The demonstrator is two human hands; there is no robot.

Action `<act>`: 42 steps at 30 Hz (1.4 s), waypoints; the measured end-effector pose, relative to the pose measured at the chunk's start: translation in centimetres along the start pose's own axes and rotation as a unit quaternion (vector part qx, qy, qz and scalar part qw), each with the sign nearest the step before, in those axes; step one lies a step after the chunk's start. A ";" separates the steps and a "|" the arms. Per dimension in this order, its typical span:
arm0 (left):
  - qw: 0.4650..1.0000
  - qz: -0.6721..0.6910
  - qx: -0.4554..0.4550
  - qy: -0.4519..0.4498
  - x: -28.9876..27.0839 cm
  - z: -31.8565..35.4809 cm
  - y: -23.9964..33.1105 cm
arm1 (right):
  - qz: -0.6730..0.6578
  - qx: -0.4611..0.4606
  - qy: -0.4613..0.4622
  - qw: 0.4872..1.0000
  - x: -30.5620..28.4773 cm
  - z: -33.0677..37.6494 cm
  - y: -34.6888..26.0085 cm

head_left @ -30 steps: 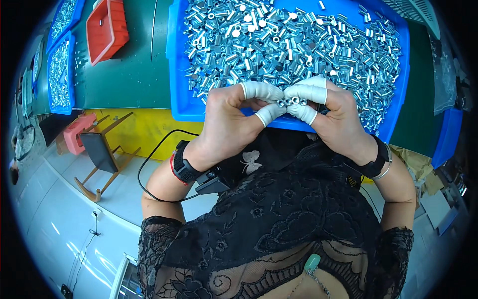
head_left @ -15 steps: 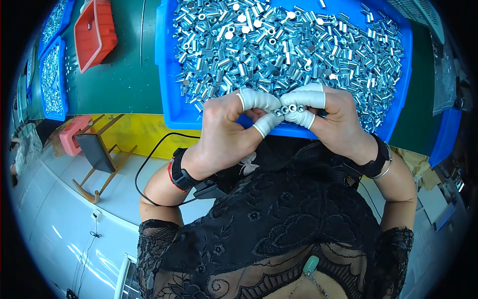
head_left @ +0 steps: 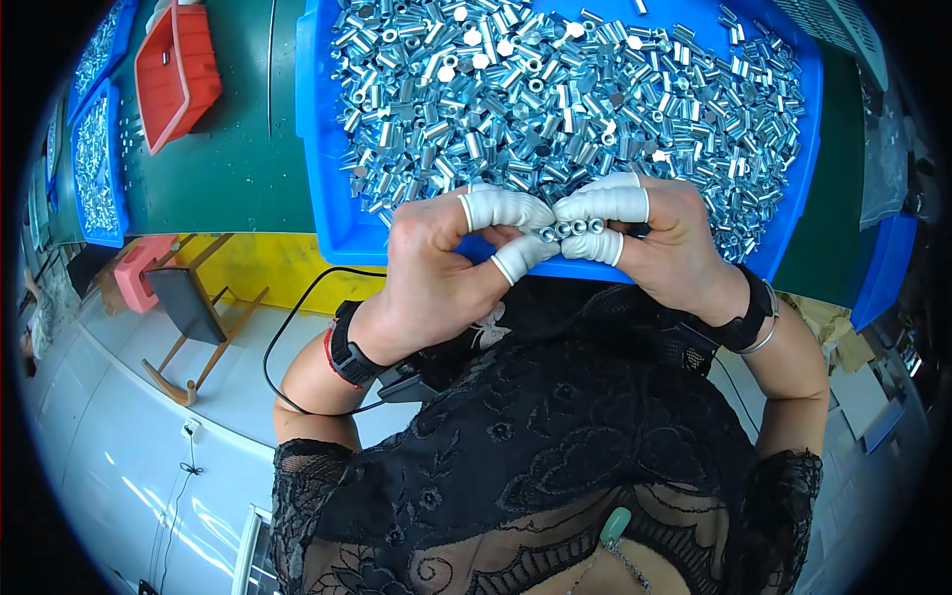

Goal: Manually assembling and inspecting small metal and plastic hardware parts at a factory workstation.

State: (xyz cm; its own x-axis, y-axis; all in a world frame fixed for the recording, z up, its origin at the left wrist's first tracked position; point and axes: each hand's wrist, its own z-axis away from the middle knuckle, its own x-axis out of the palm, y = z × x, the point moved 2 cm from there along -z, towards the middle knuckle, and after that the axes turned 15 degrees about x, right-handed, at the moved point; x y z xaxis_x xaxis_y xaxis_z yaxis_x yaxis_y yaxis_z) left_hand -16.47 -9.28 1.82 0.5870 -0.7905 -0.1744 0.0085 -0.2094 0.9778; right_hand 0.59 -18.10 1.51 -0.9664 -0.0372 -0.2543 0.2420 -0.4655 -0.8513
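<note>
Far left: small blue bins (head_left: pixel 94 164) of parts, a red bin (head_left: pixel 178 74) on the green surface (head_left: pixel 233 169). Left hand (head_left: pixel 436 268) and right hand (head_left: pixel 664 248) meeting over the near rim of the big blue tray (head_left: pixel 342 213), capped fingertips (head_left: pixel 501 208) pinched shut on a short row of metal sleeves (head_left: pixel 573 228). Likely light, stiff, slick; best pinched at the row's ends. Loose sleeve heap (head_left: pixel 575 89) just beyond; nothing blocking.

Red bin (head_left: pixel 177 74), pink stool (head_left: pixel 132 281) – wooden stand (head_left: pixel 188 317), black cable (head_left: pixel 288 327)
</note>
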 end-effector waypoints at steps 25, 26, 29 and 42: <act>0.998 -0.056 0.019 -0.010 0.3 -0.1 0.5 | 0.000 -0.024 -0.002 1.000 0.0 0.1 0.3; 0.998 -0.060 0.010 -0.010 0.3 -0.1 0.5 | 0.003 -0.026 -0.001 1.000 0.1 0.0 0.3; 0.998 -0.060 0.005 -0.001 0.4 -0.1 0.5 | 0.008 -0.029 0.001 1.000 0.1 0.0 0.3; 0.986 -0.150 0.079 -0.012 0.6 -2.4 3.1 | -0.151 0.053 -0.051 0.986 -1.4 0.3 -1.6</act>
State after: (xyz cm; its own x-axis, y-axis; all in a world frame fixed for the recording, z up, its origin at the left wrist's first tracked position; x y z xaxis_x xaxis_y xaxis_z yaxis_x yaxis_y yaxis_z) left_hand -14.20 -9.02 5.02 0.5576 -0.6929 -0.4571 0.0518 -0.5205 0.8523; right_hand 1.48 -17.59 3.41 -0.9980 0.0299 0.0551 -0.0624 -0.5585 -0.8271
